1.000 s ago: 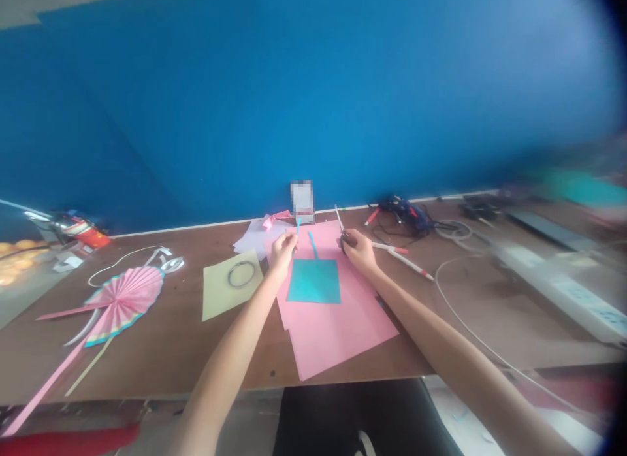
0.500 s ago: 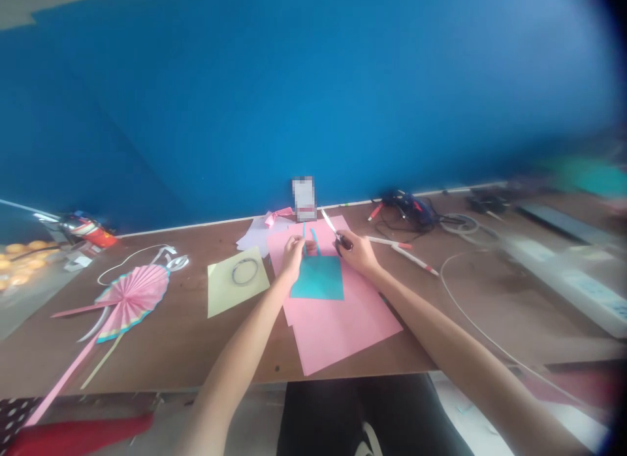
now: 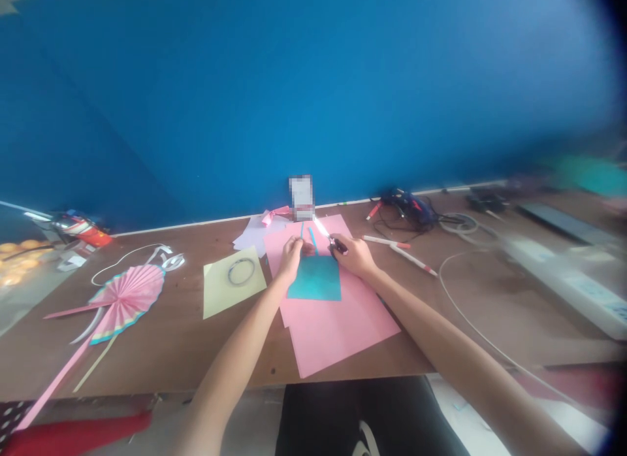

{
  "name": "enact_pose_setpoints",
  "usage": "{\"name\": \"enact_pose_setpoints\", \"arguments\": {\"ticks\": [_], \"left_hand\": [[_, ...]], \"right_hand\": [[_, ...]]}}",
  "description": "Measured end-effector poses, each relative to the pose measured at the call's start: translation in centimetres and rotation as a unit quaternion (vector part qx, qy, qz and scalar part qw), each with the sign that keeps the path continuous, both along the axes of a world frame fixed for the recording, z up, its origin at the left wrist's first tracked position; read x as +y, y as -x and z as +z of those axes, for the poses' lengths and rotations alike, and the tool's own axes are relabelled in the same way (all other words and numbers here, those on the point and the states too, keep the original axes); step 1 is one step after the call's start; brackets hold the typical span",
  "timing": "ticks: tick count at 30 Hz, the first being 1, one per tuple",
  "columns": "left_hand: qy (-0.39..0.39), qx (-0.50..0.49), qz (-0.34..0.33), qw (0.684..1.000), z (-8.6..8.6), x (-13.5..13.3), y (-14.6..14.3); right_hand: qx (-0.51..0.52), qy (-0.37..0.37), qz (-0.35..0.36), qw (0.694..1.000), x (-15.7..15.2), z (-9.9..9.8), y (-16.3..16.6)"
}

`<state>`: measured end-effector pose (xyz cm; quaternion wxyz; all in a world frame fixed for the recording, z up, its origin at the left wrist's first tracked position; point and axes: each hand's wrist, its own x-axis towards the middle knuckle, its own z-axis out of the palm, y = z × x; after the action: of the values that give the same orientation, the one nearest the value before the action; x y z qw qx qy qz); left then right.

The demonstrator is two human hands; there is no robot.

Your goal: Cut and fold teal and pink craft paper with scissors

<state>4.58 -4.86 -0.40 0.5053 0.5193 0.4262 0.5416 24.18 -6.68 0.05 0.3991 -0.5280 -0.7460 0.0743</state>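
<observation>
My left hand (image 3: 292,257) is closed in a pinch on a thin teal paper strip (image 3: 302,229), which sticks up past the fingertips. A second teal strip (image 3: 313,239) shows just to its right. In my right hand (image 3: 357,255) is a pair of scissors (image 3: 322,228), its blades pointing up and left towards the strips and its dark handles partly hidden by the fingers. Below both hands a teal paper sheet (image 3: 313,279) lies on larger pink sheets (image 3: 337,338). Whether the blades touch a strip is too blurred to tell.
On the left lie a pleated pink fan (image 3: 130,296) and a pale yellow sheet (image 3: 218,296) with a wire ring (image 3: 241,272). Two pens (image 3: 414,260), dark cables (image 3: 406,208) and a white power strip (image 3: 573,279) are on the right. A phone-like object (image 3: 302,198) stands against the wall.
My right hand and the scissors have shifted slightly left and down, so the blades sit closer to the strips. My left hand keeps its pinch. The whole view has shifted slightly.
</observation>
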Motion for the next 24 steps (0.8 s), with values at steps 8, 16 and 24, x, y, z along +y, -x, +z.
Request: {"name": "enact_pose_setpoints", "arguments": {"ticks": [8, 16, 24], "left_hand": [[-0.018, -0.002, -0.009, 1.000, -0.4, 0.4, 0.2], [-0.047, 0.001, 0.042, 0.998, -1.1, 0.8, 0.7], [-0.042, -0.069, 0.048, 0.996, -1.0, 0.8, 0.6]], "right_hand": [[0.003, -0.014, -0.001, 1.000, 0.2, -0.2, -0.1], [0.004, -0.005, 0.004, 1.000, 0.1, -0.3, -0.1], [-0.003, -0.002, 0.001, 1.000, 0.0, -0.3, -0.1]]}}
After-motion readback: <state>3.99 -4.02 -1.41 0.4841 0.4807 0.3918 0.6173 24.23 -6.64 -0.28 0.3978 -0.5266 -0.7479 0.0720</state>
